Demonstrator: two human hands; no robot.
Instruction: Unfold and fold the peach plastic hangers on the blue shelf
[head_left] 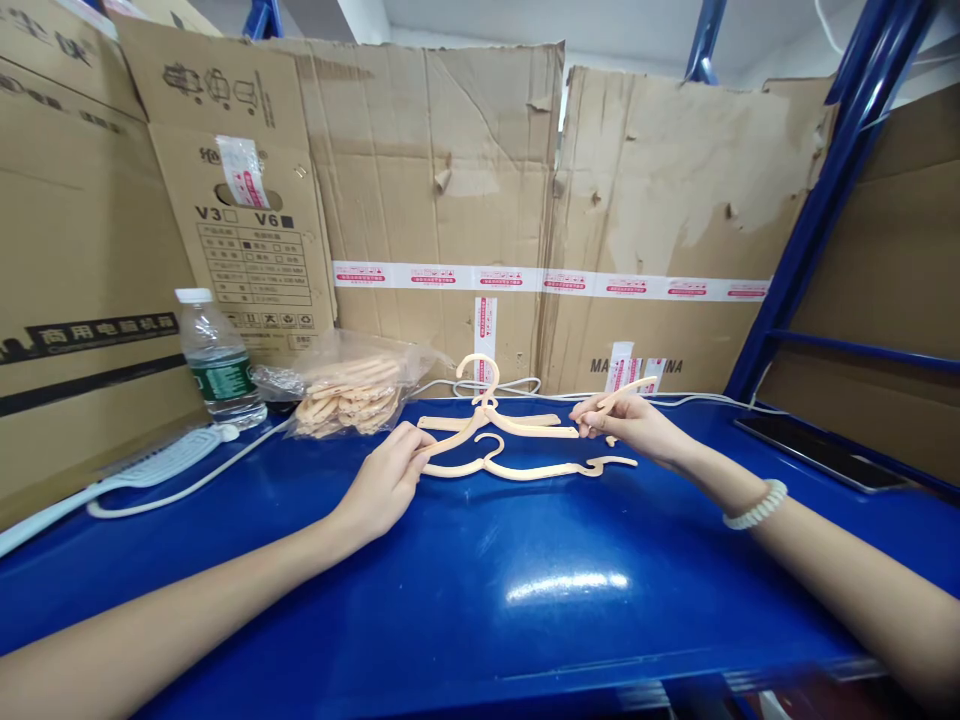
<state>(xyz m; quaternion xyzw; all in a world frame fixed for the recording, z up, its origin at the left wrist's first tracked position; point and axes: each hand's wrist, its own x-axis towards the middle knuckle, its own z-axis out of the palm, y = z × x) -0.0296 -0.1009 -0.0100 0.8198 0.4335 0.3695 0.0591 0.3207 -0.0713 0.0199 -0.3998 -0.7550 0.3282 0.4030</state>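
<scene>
While your arms reach out over the shiny blue tabletop (pixel 480 600), both hands work near its back edge, in the middle. Your left hand (pixel 386 480) lies on the tabletop with its fingers curled, and the fingertips pinch the left tip of the upper hanger (pixel 495 420), a small cream plastic one whose hook stands up toward the cardboard wall (pixel 450 180). Your right hand (pixel 637 425) has its fingers pressed together on a thin cream stick (pixel 626 392) that slants up and to the right, just beside the right tip of that hanger. A second hanger (pixel 525 465) lies flat on the tabletop just in front of the first one, between your two hands. Near the back left corner sits a clear bag of hangers (pixel 349 390), and a water bottle (pixel 217 360) with a white cap stands just left of it. A white power strip (pixel 150 465) lies along the left edge. A dark phone (pixel 817 450) lies flat by the right edge. You wear a white bead bracelet (pixel 754 505) on your right wrist.
</scene>
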